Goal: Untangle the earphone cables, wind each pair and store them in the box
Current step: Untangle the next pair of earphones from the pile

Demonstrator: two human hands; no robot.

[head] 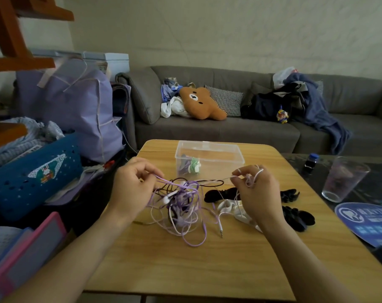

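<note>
A tangle of purple, white and dark earphone cables (181, 206) lies mid-table, partly lifted. My left hand (131, 189) pinches purple strands at the tangle's upper left. My right hand (256, 191) holds a pale pink cable wound round its fingers, and a thin strand runs taut from it towards my left hand. A jack plug (221, 231) dangles at the tangle's lower right. The clear plastic box (227, 149) stands open behind the hands, with a wound green-and-white pair (194, 167) and a purple bundle inside. White earphones (240, 213) lie under my right wrist.
Black hair claws and scrunchies (295, 213) lie right of the cables on the wooden table (185, 263). A drinking glass (343, 180), a small dark bottle (310, 164) and a blue round fan (365, 221) sit at the right. A blue basket (32, 173) and bags crowd the left; a grey sofa is behind.
</note>
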